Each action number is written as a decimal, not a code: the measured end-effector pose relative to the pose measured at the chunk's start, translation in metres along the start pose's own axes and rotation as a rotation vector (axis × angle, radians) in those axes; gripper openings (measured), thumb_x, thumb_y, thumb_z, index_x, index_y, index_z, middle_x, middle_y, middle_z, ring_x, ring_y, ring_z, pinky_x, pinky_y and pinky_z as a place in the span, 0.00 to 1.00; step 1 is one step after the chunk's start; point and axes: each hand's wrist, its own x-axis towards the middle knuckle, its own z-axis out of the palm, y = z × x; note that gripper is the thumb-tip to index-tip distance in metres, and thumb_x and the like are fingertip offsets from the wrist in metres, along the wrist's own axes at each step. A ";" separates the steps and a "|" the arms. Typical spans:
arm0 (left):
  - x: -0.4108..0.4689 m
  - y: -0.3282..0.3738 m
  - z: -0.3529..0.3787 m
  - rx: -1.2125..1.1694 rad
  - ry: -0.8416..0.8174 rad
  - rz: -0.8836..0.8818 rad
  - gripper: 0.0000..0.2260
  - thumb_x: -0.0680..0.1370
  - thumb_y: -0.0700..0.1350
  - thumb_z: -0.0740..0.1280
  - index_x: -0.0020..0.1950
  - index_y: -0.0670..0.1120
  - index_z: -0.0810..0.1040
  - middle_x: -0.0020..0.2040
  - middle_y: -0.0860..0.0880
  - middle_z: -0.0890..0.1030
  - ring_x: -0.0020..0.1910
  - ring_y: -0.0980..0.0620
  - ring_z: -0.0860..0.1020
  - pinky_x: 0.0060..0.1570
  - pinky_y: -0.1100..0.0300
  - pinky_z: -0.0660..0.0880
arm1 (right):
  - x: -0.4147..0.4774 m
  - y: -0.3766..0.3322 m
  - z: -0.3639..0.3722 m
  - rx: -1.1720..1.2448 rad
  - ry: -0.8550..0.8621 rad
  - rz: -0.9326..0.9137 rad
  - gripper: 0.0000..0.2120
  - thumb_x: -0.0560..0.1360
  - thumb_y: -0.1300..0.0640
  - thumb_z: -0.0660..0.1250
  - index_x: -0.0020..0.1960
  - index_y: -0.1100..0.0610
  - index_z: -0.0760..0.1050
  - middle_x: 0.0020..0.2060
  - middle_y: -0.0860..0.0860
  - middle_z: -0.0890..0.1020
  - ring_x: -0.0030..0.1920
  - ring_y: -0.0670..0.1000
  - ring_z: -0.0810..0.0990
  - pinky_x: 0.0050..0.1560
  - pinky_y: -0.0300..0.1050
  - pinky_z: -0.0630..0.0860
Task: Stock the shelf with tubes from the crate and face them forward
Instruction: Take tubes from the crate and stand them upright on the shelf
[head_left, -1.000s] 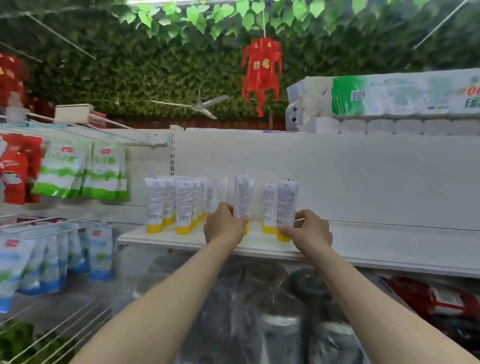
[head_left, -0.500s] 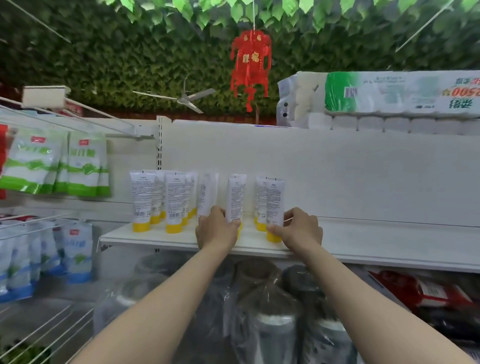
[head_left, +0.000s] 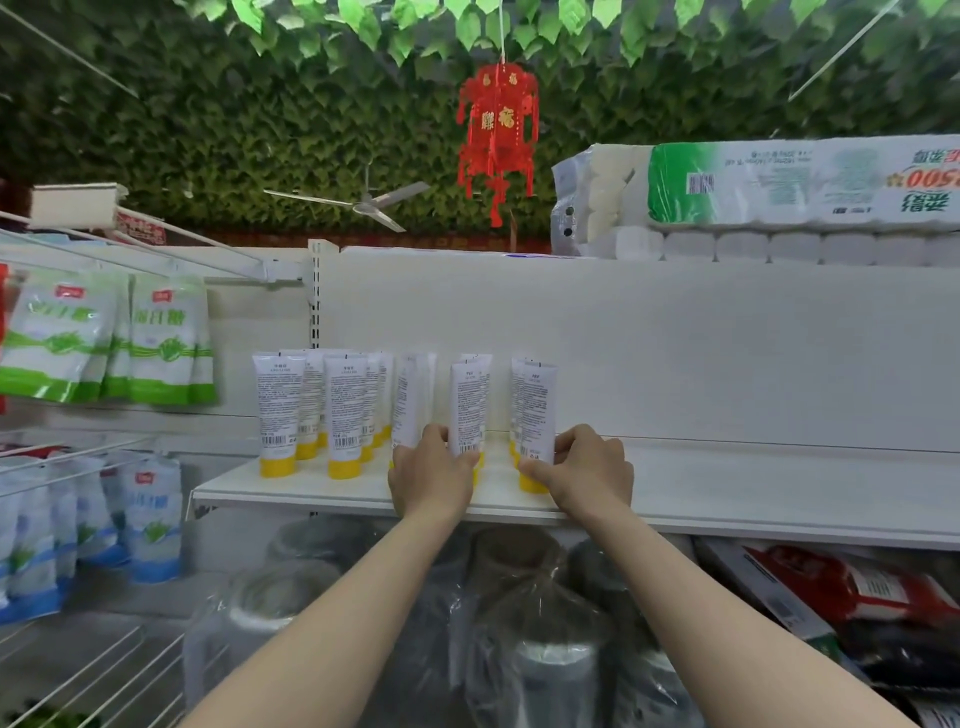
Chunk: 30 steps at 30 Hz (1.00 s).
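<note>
Shelf (head_left: 727, 486) at mid-frame has a cluster of tubes (head_left: 280, 410) at its left, printed backs showing, so facing looks unfinished. Left hand (head_left: 431, 475) fingers curl round the middle tube (head_left: 469, 410). Right hand (head_left: 589, 470) pinches the end tube (head_left: 535, 415) near its cap. Shelf is bare to the right; crate not in view.

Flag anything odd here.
The third tube from the left stands turned partly sideways, unlike its neighbours. The front tubes show barcodes and fine print, so their backs seem to face out. The roll pack on top lies upside down, its print inverted.
</note>
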 end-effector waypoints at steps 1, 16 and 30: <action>0.000 0.000 0.000 0.000 0.003 -0.003 0.14 0.76 0.57 0.67 0.59 0.54 0.73 0.57 0.45 0.78 0.61 0.44 0.70 0.61 0.51 0.69 | 0.000 -0.001 0.000 -0.002 0.000 0.003 0.22 0.65 0.34 0.72 0.50 0.46 0.72 0.50 0.44 0.80 0.58 0.50 0.71 0.49 0.45 0.66; -0.007 0.004 -0.003 -0.019 0.008 -0.022 0.17 0.77 0.57 0.67 0.63 0.54 0.73 0.59 0.44 0.75 0.61 0.43 0.71 0.60 0.51 0.70 | -0.004 -0.004 0.006 -0.017 0.012 0.013 0.22 0.67 0.37 0.72 0.53 0.48 0.72 0.52 0.46 0.79 0.59 0.51 0.70 0.55 0.48 0.69; -0.010 0.006 -0.006 -0.015 0.003 -0.028 0.17 0.77 0.57 0.67 0.64 0.54 0.73 0.61 0.43 0.73 0.60 0.42 0.72 0.60 0.51 0.70 | -0.004 -0.003 0.009 -0.035 0.019 0.012 0.22 0.67 0.34 0.71 0.52 0.47 0.72 0.51 0.45 0.80 0.58 0.51 0.70 0.53 0.47 0.68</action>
